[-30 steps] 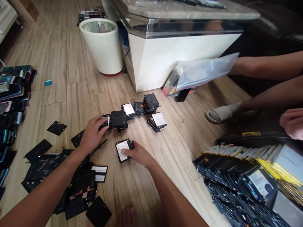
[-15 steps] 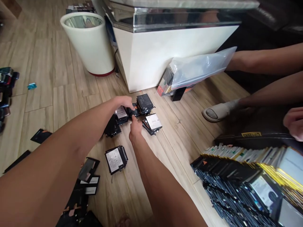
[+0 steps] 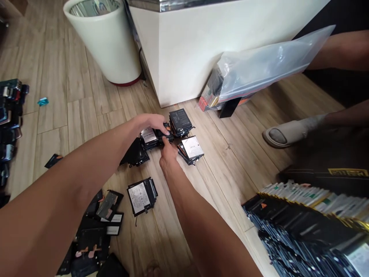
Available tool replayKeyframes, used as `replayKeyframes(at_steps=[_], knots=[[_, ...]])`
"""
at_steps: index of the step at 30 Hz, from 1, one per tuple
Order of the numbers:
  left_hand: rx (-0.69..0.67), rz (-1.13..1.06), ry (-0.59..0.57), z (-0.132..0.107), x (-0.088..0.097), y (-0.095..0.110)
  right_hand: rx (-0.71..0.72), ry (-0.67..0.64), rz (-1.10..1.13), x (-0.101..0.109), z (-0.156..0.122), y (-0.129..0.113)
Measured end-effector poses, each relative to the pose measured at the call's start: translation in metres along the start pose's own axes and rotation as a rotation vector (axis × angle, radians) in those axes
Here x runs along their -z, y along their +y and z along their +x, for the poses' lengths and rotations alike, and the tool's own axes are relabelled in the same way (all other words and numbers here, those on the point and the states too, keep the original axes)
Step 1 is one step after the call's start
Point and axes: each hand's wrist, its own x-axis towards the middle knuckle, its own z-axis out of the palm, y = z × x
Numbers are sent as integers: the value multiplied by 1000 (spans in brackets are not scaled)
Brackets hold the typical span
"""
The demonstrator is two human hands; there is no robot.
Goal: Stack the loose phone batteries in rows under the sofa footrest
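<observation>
The left hand (image 3: 152, 123) was held over a small dark stack of batteries (image 3: 165, 134) on the wooden floor (image 3: 54, 154), its fingers (image 3: 161, 127) curved down onto the top of the stack. The right hand (image 3: 168, 156) was reached in from the near side, with its fingertips (image 3: 166, 141) set at the stack's near edge. Neither hand was spread open, but whether the stack was grasped or merely touched could not be told.

A white-labelled stack (image 3: 148, 136) lay just left of the small dark stack, and a tall black stack (image 3: 180, 122) stood just to its far right. A silver-labelled stack (image 3: 191, 149) was placed to the right of the hands. A dark stack (image 3: 134, 154) lay under the left forearm, and a lone labelled stack (image 3: 141, 198) sat nearer, apart from the rest.

A heap of black panels (image 3: 92, 238) was spread at near left, and long rows of batteries (image 3: 291, 219) were laid out at near right. Phones (image 3: 10, 115) were piled at far left. A white planter (image 3: 102, 42), a white cabinet (image 3: 201, 50) and a plastic bag (image 3: 268, 63) were seen at the far side, where a co-worker's sandaled foot (image 3: 284, 133) was also seen.
</observation>
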Motion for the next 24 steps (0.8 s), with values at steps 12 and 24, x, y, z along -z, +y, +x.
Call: replayKeyframes(at_steps=[12,24], knots=[[-161,221,194,-35,-7,10,22,88,186,3,-31,-20],[-345,-10,256,-73,-18,23,206,126,7,1,-60,-28]])
